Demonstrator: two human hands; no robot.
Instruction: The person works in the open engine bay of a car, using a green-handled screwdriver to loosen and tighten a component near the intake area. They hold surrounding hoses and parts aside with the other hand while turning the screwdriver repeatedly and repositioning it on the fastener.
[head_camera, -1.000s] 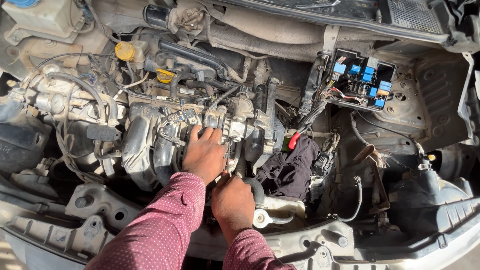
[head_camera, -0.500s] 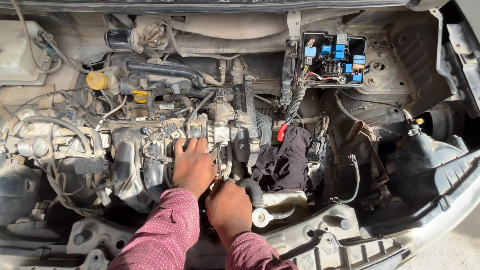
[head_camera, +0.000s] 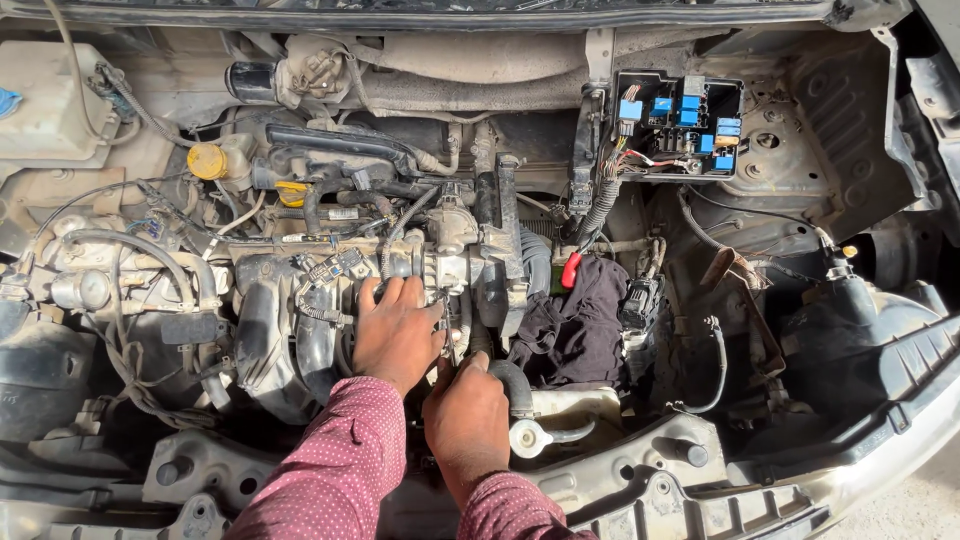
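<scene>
Your left hand (head_camera: 397, 330) lies fingers-spread on the throttle body (head_camera: 440, 265); your right hand (head_camera: 467, 415) curls around a black hose (head_camera: 512, 385).

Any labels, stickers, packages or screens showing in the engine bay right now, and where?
No packages, signs or screens.
Fuse box: top right, lid off, black tray with blue and white relay blocks.
Yellow cap: upper left, round; any marking is too small to tell.
Left hand and right hand cover nothing labelled.

The engine bay (head_camera: 480, 250) is lit by strong daylight from above; pale parts at upper left are nearly washed out; deep shadow is held at the lower left and right edges; focus is sharp throughout.
</scene>
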